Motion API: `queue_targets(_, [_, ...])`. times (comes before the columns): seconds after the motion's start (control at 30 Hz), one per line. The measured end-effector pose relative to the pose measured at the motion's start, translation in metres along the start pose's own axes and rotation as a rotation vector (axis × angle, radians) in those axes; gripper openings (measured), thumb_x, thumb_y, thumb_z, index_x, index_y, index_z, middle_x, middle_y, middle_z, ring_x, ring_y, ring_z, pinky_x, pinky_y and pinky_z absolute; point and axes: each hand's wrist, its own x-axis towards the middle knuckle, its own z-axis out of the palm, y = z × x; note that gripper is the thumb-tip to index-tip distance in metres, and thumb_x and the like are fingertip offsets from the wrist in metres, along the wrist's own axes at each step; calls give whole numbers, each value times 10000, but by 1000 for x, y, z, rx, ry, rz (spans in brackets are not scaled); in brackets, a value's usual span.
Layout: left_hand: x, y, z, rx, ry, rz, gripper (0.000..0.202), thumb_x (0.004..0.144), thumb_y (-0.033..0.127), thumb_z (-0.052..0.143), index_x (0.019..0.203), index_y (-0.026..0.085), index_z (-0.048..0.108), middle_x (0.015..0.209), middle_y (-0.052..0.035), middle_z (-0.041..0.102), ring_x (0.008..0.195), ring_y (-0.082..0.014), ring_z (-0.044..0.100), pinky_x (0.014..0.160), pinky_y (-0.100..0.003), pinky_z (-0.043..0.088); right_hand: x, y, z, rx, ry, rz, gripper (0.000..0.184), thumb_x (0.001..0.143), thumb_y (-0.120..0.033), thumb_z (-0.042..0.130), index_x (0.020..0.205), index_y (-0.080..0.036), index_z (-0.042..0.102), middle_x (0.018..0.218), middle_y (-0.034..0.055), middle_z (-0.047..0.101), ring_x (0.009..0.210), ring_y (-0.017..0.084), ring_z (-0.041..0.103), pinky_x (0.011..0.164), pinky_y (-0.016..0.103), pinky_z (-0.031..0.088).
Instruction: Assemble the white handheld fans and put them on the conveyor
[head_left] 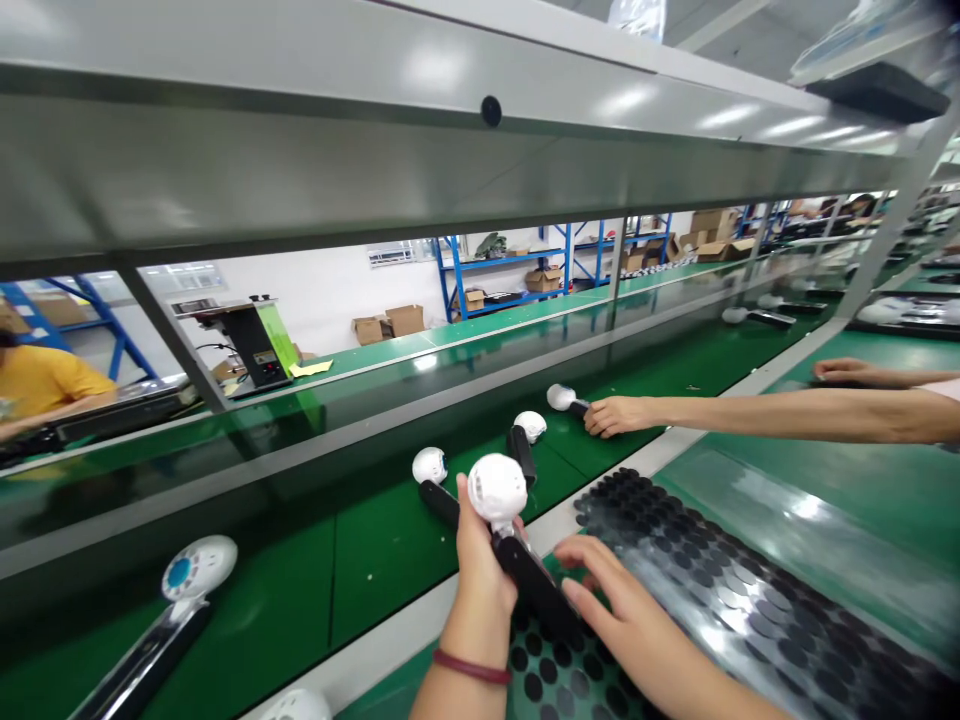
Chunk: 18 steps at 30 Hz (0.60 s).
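My left hand (484, 565) is wrapped round the neck of a handheld device with a round white head (498, 488) and a black handle (536, 590), tilted with its head away from me. Beside the handle is my right hand (626, 615), thumb and forefinger apart; whether the fingertips touch the handle I cannot tell. Under both lies a sheet of black round pads (551, 665). Just beyond, similar devices lie on the green belt, one white head (430, 466) to the left and another (530, 427) behind.
A co-worker's hand (621, 415) grips another device (561, 397) on the green conveyor belt (300, 570). One more device (199, 568) lies at left. A larger sheet of black discs (720, 570) covers the bench at right. A metal beam (375, 170) crosses overhead.
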Motion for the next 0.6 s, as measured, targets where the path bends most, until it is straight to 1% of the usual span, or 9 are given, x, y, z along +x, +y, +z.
queue_targets(0.1, [-9, -4, -13, -56, -13, -75, 570, 733, 690, 347, 579, 162, 496, 385, -19, 467, 355, -131, 465, 396, -237, 369, 1, -2, 11, 60, -112, 10, 327, 877, -348, 405, 1171, -244, 502, 1238, 68, 512, 1148, 221, 464, 995, 370, 352])
queue_targets(0.2, [-21, -12, -13, -135, 59, 43, 489, 815, 605, 301, 715, 179, 520, 502, -14, 561, 451, -119, 525, 501, -226, 425, -3, -4, 28, -17, -125, 67, 472, 867, -360, 394, 1302, -178, 381, 1311, 123, 444, 1197, 245, 420, 1012, 390, 333])
queue_targets(0.23, [-25, -14, -10, -143, 80, 97, 432, 815, 586, 344, 787, 196, 529, 581, -6, 601, 520, -120, 558, 551, -221, 439, -5, -3, 33, -75, -94, 86, 500, 870, -359, 375, 1326, -155, 347, 1298, 146, 442, 1181, 257, 434, 993, 402, 354])
queue_targets(0.3, [-32, -18, -5, -60, 89, 196, 329, 745, 518, 552, 912, 236, 535, 758, 7, 649, 682, -135, 599, 645, -222, 445, -7, 0, 40, -196, -16, 112, 528, 882, -343, 324, 1368, -141, 275, 1254, 173, 449, 1128, 274, 474, 923, 421, 416])
queue_targets(0.33, [-34, -19, -3, 18, 88, 233, 364, 682, 461, 653, 949, 241, 539, 810, 4, 654, 732, -148, 602, 669, -227, 442, -9, 1, 42, -256, 15, 109, 540, 885, -332, 309, 1387, -148, 236, 1240, 177, 449, 1111, 282, 482, 893, 432, 435])
queue_targets(0.4, [-37, -17, -1, 133, 83, 242, 409, 600, 369, 746, 926, 208, 559, 757, -8, 653, 692, -159, 601, 646, -236, 439, -13, 1, 42, -363, 36, 64, 552, 876, -316, 325, 1400, -178, 222, 1236, 175, 448, 1111, 301, 473, 877, 460, 435])
queue_targets(0.47, [-37, -11, -3, 74, 82, 153, 343, 639, 452, 686, 772, 159, 565, 584, -17, 615, 544, -149, 573, 555, -244, 432, -17, -2, 36, -404, -24, -26, 551, 855, -339, 384, 1381, -208, 287, 1272, 163, 433, 1153, 321, 434, 913, 478, 404])
queue_targets(0.53, [-36, -2, -8, -48, 65, 37, 421, 697, 562, 557, 621, 149, 528, 446, -13, 539, 416, -135, 515, 464, -245, 408, -19, -7, 28, -338, -103, -91, 519, 858, -373, 392, 1356, -240, 335, 1314, 126, 417, 1188, 299, 412, 951, 439, 387])
queue_targets(0.6, [-35, 4, -15, -116, 56, -8, 465, 722, 588, 496, 576, 147, 520, 437, -16, 533, 389, -126, 501, 435, -239, 400, -16, -10, 18, -262, -87, -43, 466, 894, -375, 317, 1339, -238, 341, 1312, 100, 427, 1176, 238, 438, 954, 361, 398])
